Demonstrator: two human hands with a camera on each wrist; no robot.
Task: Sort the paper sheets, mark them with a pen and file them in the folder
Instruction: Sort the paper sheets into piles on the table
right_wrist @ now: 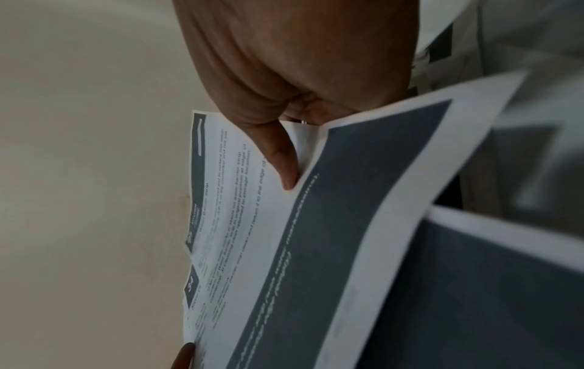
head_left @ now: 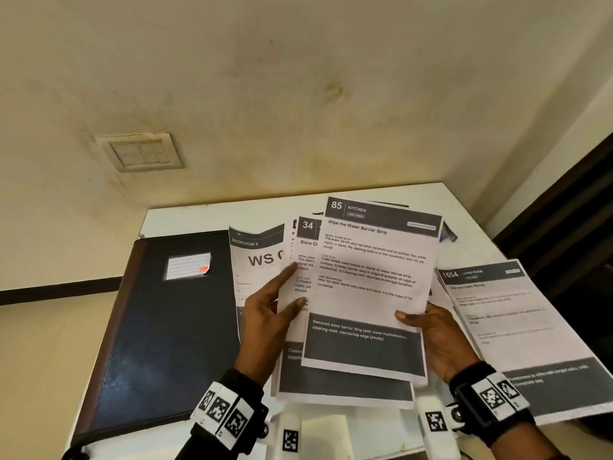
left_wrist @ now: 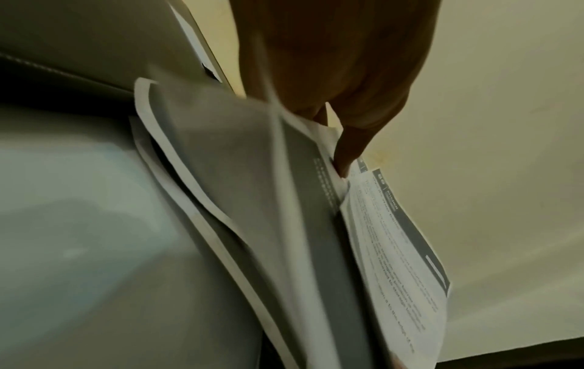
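Observation:
I hold a fan of printed paper sheets above the white table [head_left: 185, 217]. My right hand [head_left: 434, 336] pinches the front sheet headed "85 KITCHEN" [head_left: 371, 280] at its right edge, thumb [right_wrist: 284, 159] on the printed face. My left hand [head_left: 265, 313] grips the sheets behind it, "34" [head_left: 306, 234] and "BEDROOM 3" [head_left: 255, 257], with the index finger [head_left: 285, 273] stretched across them. In the left wrist view a fingertip [left_wrist: 344, 162] is wedged between sheets. The dark blue folder [head_left: 166, 327] lies closed on the table to the left. A small dark and purple object, perhaps the pen [head_left: 449, 235], shows behind the sheets.
Another sheet headed "1654 LIVING ROOM" [head_left: 517, 327] lies flat on the table at the right, overhanging the near edge. Two white tagged blocks [head_left: 288, 436] sit at the bottom of the head view. A wall with a switch plate [head_left: 141, 152] rises behind the table.

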